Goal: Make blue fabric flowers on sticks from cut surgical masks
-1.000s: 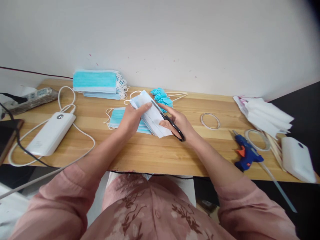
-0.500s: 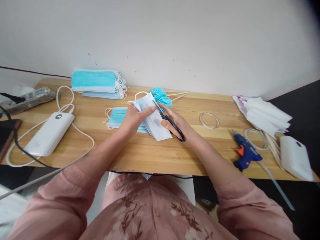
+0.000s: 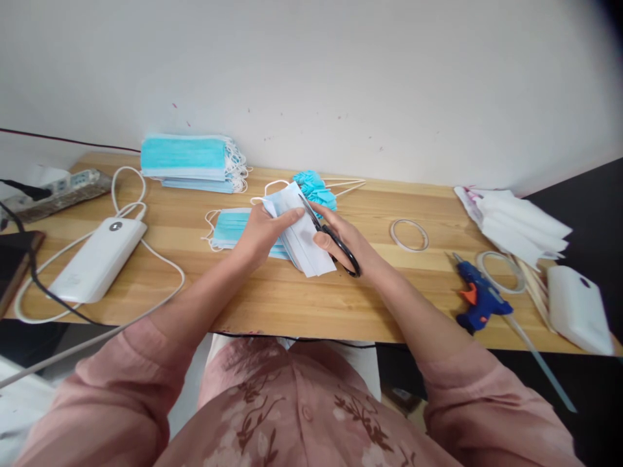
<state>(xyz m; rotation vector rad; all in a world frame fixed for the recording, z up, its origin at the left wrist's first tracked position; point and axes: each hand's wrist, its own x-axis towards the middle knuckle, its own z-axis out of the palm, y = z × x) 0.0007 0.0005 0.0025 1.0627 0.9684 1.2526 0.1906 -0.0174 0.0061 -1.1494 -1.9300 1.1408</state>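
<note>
Between our hands, the pleated face mask (image 3: 305,243) pinched in our left hand (image 3: 261,228) has edged toward our right hand (image 3: 349,235), which grips scissors (image 3: 325,228) along its margin; trimming appears underway.

text: none legible | white power bank (image 3: 100,261): faint print, unreadable
</note>
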